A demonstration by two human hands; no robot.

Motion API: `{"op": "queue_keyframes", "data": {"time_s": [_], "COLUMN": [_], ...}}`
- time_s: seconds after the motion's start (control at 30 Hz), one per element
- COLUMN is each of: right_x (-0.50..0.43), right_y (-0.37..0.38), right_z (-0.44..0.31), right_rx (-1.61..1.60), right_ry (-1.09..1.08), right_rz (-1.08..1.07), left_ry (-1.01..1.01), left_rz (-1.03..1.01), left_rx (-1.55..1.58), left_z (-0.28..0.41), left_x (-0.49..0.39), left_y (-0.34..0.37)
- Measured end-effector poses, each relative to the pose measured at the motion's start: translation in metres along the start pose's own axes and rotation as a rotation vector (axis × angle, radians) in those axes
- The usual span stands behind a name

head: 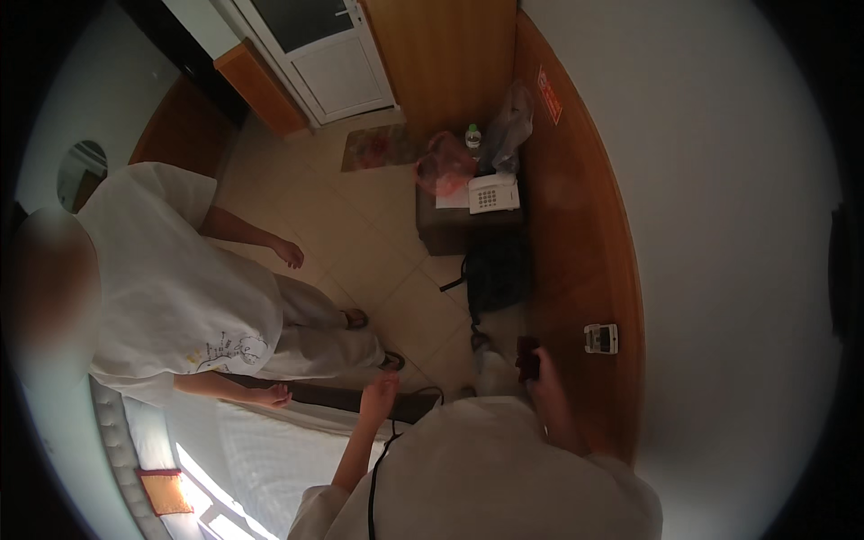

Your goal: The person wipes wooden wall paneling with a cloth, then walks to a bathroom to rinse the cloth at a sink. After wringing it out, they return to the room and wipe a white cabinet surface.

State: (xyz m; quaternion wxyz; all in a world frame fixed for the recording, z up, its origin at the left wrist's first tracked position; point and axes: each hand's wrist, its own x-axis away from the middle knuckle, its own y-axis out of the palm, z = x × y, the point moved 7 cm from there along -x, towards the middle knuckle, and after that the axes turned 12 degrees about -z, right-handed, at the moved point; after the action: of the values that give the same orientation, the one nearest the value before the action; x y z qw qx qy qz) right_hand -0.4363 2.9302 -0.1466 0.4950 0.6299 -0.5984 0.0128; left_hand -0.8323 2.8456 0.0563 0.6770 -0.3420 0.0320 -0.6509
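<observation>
My right hand [537, 378] grips a small dark red object [528, 359] beside the wood panelling on the right; blur and dim light hide what exactly it is. Raised in front of my torso, my left hand [382, 395] has its fingers loosely curled. Nothing can be made out in it, though the fingers are too blurred to judge fully. Below it runs the dark base of a bed [417, 407]. A black cord [375, 472] hangs down my shirt. Right of my right hand, a small white wall-mounted device [601, 339] is fixed to the panelling.
Another person [189, 283] stands at left, both hands lowered. Ahead, a dark cabinet [439, 226] bears a white telephone [494, 196], a red plastic bag [445, 162], a clear bag [509, 135] and a green-capped bottle [473, 138]. A black backpack [499, 273] lies on the tiled floor.
</observation>
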Motion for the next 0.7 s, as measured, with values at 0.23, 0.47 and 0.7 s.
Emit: {"op": "queue_keyframes", "data": {"time_s": [0.23, 0.47, 0.7], "right_x": [-0.140, -0.330, -0.467], "right_y": [0.201, 0.420, 0.589], "right_z": [-0.082, -0.145, -0.159], "right_rx": [0.171, 0.265, 0.274], "right_ry": [0.186, 0.142, 0.103], "right_rz": [-0.236, -0.510, -0.415], "left_ry": [0.014, -0.131, -0.050], "left_rz": [0.141, 0.267, 0.435], "left_rx": [-0.194, 0.548, 0.420], "left_z": [0.049, -0.052, -0.007], "left_x": [-0.162, -0.350, -0.595], "left_y": [-0.066, -0.177, -0.344]}}
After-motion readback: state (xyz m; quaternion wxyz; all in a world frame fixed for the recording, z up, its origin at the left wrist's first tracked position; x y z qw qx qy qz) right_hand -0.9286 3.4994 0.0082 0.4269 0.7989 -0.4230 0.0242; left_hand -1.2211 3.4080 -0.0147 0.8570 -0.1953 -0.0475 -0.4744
